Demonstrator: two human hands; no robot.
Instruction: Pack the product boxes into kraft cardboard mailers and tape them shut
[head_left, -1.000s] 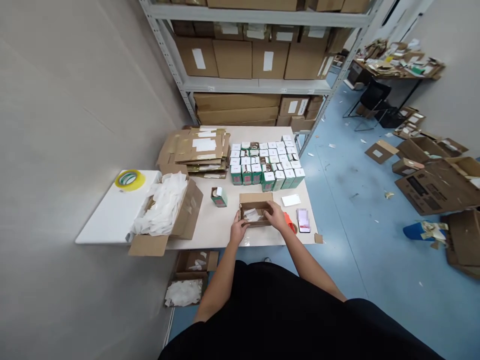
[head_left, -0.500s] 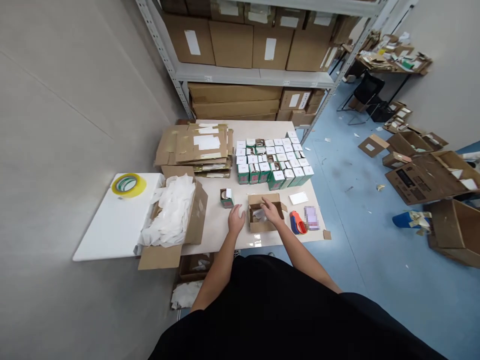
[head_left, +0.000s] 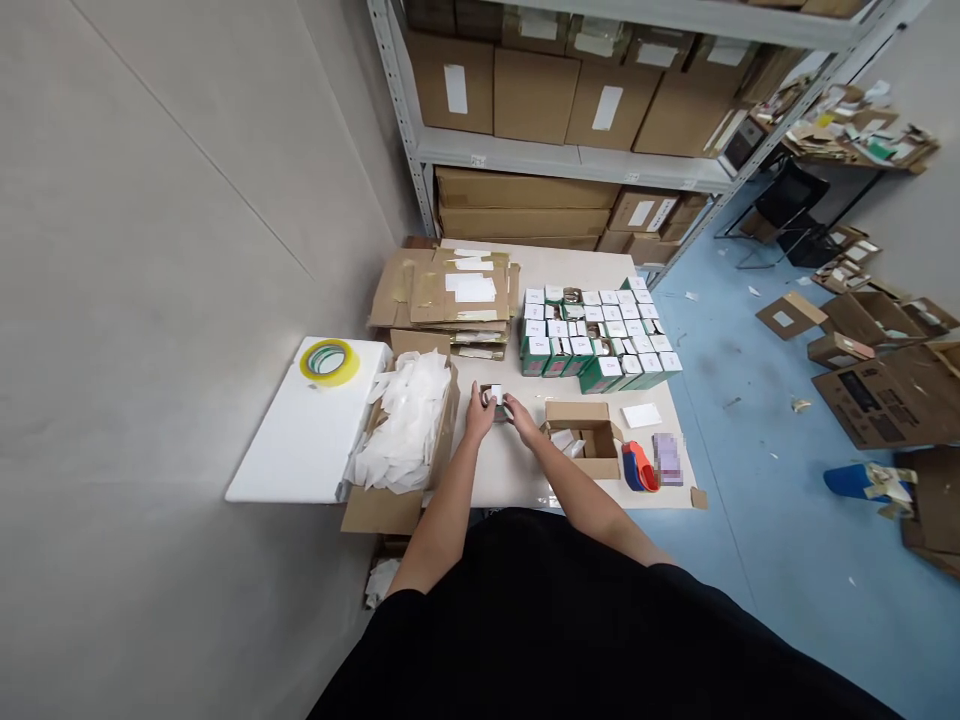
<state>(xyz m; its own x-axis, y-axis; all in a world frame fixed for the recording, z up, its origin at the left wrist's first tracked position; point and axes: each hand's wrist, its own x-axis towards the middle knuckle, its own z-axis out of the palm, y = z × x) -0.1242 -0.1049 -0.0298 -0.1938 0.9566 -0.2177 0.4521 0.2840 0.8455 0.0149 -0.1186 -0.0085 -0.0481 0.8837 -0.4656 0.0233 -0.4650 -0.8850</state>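
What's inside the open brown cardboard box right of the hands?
Crumpled white packing lies in the open brown cardboard box; its near wall hides the floor, and anything beneath the packing cannot be seen.

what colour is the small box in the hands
The small cardboard carton is green with a white label, clearest in the head view.

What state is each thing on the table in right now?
Small green carton with white top: held between both hands.
Left hand: gripping the carton.
Right hand: fingers against the carton.
Brown cardboard box: open, flaps up, white sheets inside.
Brown cardboard box of white packing sheets: open, heaped full.
Green cartons with white tops: upright, packed in rows.
Flattened brown cardboard: stacked flat.
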